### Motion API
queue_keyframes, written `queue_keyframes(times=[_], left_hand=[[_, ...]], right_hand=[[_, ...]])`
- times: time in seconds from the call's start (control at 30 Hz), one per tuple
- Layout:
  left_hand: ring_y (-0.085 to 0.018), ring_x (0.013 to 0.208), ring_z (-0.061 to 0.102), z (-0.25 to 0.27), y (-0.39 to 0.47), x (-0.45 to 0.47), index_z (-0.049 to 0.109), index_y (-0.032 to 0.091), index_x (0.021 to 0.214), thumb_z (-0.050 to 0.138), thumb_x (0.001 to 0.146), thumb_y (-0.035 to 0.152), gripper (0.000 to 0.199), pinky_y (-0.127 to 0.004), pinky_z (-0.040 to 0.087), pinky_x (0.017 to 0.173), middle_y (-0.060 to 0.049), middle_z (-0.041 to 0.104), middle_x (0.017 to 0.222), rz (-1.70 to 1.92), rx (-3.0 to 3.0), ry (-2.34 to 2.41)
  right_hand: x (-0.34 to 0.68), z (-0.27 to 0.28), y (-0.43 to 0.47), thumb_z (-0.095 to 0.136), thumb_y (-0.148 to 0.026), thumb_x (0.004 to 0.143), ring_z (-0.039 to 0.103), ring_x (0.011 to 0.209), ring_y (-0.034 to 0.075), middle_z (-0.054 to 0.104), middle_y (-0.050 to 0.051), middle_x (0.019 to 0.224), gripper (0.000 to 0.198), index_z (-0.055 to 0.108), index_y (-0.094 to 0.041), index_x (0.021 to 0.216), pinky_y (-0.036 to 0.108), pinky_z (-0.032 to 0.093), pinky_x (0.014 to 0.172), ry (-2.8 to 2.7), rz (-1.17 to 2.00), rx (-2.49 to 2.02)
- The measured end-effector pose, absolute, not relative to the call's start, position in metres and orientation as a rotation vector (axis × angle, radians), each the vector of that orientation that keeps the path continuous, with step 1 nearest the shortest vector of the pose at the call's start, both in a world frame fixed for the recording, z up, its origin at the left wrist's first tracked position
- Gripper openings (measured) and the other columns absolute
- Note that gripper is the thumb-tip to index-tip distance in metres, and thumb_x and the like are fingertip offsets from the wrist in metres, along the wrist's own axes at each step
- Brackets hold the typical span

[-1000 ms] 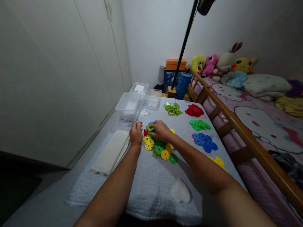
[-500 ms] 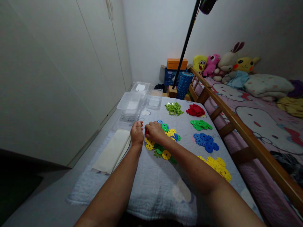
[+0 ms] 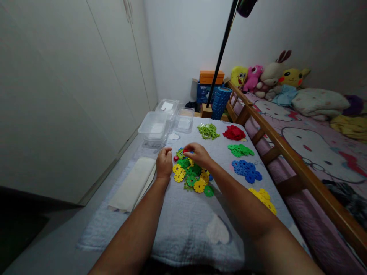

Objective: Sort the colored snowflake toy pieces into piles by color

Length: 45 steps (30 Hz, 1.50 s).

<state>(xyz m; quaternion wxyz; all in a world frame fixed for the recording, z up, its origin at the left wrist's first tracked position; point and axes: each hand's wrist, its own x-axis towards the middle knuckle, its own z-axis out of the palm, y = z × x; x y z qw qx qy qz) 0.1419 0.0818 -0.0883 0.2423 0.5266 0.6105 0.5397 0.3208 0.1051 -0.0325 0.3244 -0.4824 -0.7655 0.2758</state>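
A mixed pile of flower-shaped plastic discs (image 3: 190, 178) in yellow, green and blue lies on the cloth-covered table in front of me. Over its far right side, my right hand (image 3: 199, 154) pinches a small red plastic piece (image 3: 186, 151) between thumb and fingers. My left hand (image 3: 164, 163) rests on its edge at the pile's left side, its fingers curled; whatever is inside them is hidden. A red block-like piece (image 3: 175, 157) sits between the two hands.
Sorted heaps stand along the right: light green pieces (image 3: 208, 131), red pieces (image 3: 234, 132), green discs (image 3: 240, 150), blue discs (image 3: 247, 171), yellow discs (image 3: 264, 199). Clear plastic containers (image 3: 153, 124) are at the back left, a folded cream cloth (image 3: 133, 183) nearer. A wooden bed rail (image 3: 286, 156) borders the right.
My right hand has moved slightly right and up from the pile with a red piece, uncovering more discs and the red block-like piece. My left hand stays nearly in place.
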Motion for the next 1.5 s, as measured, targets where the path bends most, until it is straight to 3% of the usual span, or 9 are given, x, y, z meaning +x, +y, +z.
queue_keyframes(times=[0.1,0.27,0.63,0.9,1.3,1.5], left_hand=[[-0.025,0.101,0.064,-0.084,0.076,0.142,0.067,0.019,0.098,0.045,0.086,0.029,0.026,-0.040,0.049,0.096,-0.010,0.070,0.101,1.307,1.673,1.765],[-0.027,0.097,0.064,-0.080,0.070,0.145,0.067,0.020,0.097,0.046,0.090,0.031,0.025,-0.039,0.048,0.090,-0.011,0.070,0.098,1.092,1.870,1.837],[-0.025,0.092,0.064,-0.081,0.071,0.147,0.066,0.020,0.098,0.047,0.087,0.025,0.022,-0.036,0.048,0.086,-0.009,0.069,0.097,1.002,2.016,1.767],[-0.024,0.092,0.065,-0.083,0.072,0.146,0.066,0.020,0.101,0.048,0.087,0.028,0.023,-0.036,0.048,0.086,-0.008,0.070,0.099,1.018,1.971,1.746],[-0.023,0.090,0.064,-0.081,0.070,0.145,0.065,0.021,0.101,0.048,0.087,0.029,0.023,-0.036,0.048,0.086,-0.008,0.069,0.098,1.021,1.964,1.743],[-0.023,0.088,0.065,-0.081,0.071,0.146,0.066,0.021,0.098,0.049,0.087,0.028,0.022,-0.035,0.049,0.085,-0.007,0.069,0.096,1.046,1.965,1.737]], right_hand=[[0.361,-0.032,0.118,0.070,-0.026,0.076,0.057,0.073,0.014,0.065,0.000,0.078,0.012,0.069,-0.017,0.084,0.027,0.043,0.069,-1.808,0.793,-1.289],[0.439,-0.034,0.140,0.071,-0.038,0.068,0.047,0.060,0.013,0.053,-0.005,0.063,0.025,0.068,-0.017,0.083,0.026,0.035,0.058,-1.496,0.647,-1.499],[0.557,-0.051,0.176,0.066,-0.024,0.067,0.064,0.078,0.020,0.073,0.006,0.085,0.016,0.070,-0.018,0.081,0.028,0.047,0.071,-1.194,0.241,-2.078],[0.573,-0.052,0.181,0.065,-0.018,0.069,0.068,0.084,0.020,0.077,0.008,0.090,0.021,0.077,-0.017,0.086,0.027,0.048,0.075,-1.358,0.157,-2.236],[0.572,-0.062,0.191,0.072,-0.031,0.072,0.064,0.078,0.019,0.075,0.006,0.088,0.020,0.075,-0.019,0.088,0.025,0.040,0.062,-1.353,0.129,-2.300],[0.573,-0.060,0.188,0.063,-0.019,0.073,0.064,0.078,0.018,0.076,0.005,0.088,0.017,0.076,-0.020,0.084,0.025,0.041,0.066,-1.475,0.114,-2.278]])
